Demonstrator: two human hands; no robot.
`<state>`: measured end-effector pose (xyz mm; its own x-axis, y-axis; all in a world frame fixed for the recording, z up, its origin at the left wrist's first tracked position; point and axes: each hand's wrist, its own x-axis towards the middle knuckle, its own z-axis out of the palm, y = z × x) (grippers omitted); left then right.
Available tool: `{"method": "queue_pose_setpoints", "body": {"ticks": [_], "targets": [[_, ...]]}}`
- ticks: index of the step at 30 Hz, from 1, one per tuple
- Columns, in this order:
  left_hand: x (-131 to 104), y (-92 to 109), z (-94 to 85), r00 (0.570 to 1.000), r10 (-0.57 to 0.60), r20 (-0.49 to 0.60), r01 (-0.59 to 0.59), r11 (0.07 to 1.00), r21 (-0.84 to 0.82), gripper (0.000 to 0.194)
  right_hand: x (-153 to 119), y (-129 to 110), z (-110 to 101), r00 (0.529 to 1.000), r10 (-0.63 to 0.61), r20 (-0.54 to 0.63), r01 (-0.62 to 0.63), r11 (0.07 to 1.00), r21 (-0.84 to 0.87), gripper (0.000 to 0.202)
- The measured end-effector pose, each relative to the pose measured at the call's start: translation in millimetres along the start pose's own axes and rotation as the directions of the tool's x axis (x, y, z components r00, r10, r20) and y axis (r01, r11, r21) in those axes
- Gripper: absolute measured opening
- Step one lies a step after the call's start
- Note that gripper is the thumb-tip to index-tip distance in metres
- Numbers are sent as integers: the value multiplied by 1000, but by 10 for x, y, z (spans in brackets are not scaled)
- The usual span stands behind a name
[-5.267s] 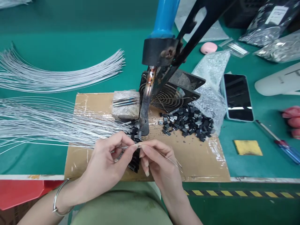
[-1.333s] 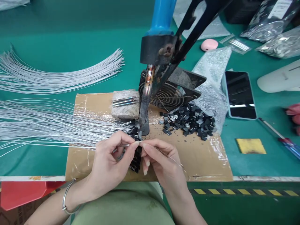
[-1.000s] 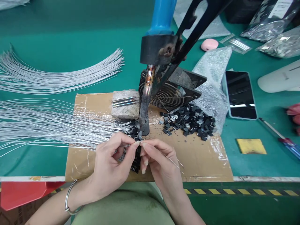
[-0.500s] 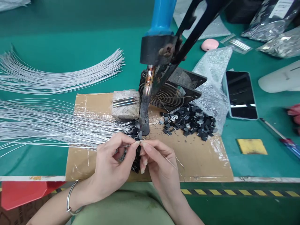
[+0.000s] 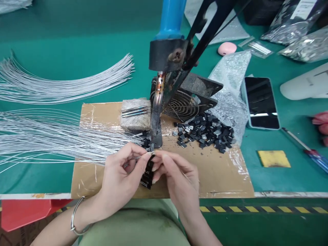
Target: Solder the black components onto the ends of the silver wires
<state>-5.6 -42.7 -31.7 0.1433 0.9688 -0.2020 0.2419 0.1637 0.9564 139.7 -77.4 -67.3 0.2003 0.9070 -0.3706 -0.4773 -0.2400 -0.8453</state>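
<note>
Just below the tip of the soldering iron (image 5: 156,118), my two hands meet. My left hand (image 5: 121,176) is closed in a pinch on a thin white wire from the nearer wire bundle (image 5: 56,136). Thumb and forefinger of my right hand (image 5: 179,174) are pinched on a fine silvery wire (image 5: 189,179), whose tail passes behind the fingers; its exact kind is unclear. A row of black connectors (image 5: 147,176) lies under and between the hands, partly covered by them. The wire ends at the fingertips are too small to make out.
Cardboard (image 5: 217,177) covers the green table's front. A fan (image 5: 181,102) stands behind the iron, with a pile of black connectors (image 5: 207,131) to its right. A wrapped block (image 5: 135,121) bears metal rods. Farther right are a phone (image 5: 261,102) and a yellow sponge (image 5: 274,159).
My right hand has shifted slightly right and turned, its fingers spreading a little from the left hand's. The fine wire ends behind it show less. The whole view has drifted slightly.
</note>
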Motion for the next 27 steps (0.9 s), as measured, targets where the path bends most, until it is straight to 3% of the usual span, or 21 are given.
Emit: {"method": "queue_pose_setpoints", "body": {"ticks": [2, 4, 6, 8, 11, 17, 19, 21, 24, 27], "targets": [[16, 21, -15, 1000, -10, -12, 10, 1000, 11, 9, 46, -57, -168, 974, -190, -126, 151, 952, -268, 15], [20, 16, -34, 1000, 0, -15, 0, 1000, 15, 7, 117, -115, -354, 893, -403, -200, 234, 796, -559, 15], [15, -7, -49, 1000, 16, -6, -15, 1000, 4, 9, 195, -155, -509, 818, -565, -112, 248, 521, -817, 16], [9, -33, -58, 1000, 21, 4, -21, 1000, -2, 11, 257, -167, -601, 780, -626, 14, 250, 291, -923, 16], [5, -47, -62, 1000, 23, 8, -23, 1000, 11, 11, 298, -143, -630, 737, -659, 148, 313, 140, -939, 12], [11, -25, -70, 999, 44, 2, -44, 998, 45, 11, 264, -79, -608, 688, -691, 224, 367, 64, -928, 4], [13, -27, -69, 999, 52, -1, -52, 997, 66, 11, 248, -80, -607, 691, -686, 227, 372, 68, -926, 3], [15, -32, -67, 998, 56, -7, -55, 995, 87, 12, 232, -92, -595, 722, -668, 178, 365, 150, -919, 8], [20, -35, -69, 998, 60, -10, -58, 992, 110, 14, 202, -117, -554, 777, -627, 46, 346, 365, -864, 12], [29, -26, -79, 998, 66, -7, -65, 991, 120, 14, 167, -137, -500, 798, -597, -79, 332, 546, -770, 7]]}}
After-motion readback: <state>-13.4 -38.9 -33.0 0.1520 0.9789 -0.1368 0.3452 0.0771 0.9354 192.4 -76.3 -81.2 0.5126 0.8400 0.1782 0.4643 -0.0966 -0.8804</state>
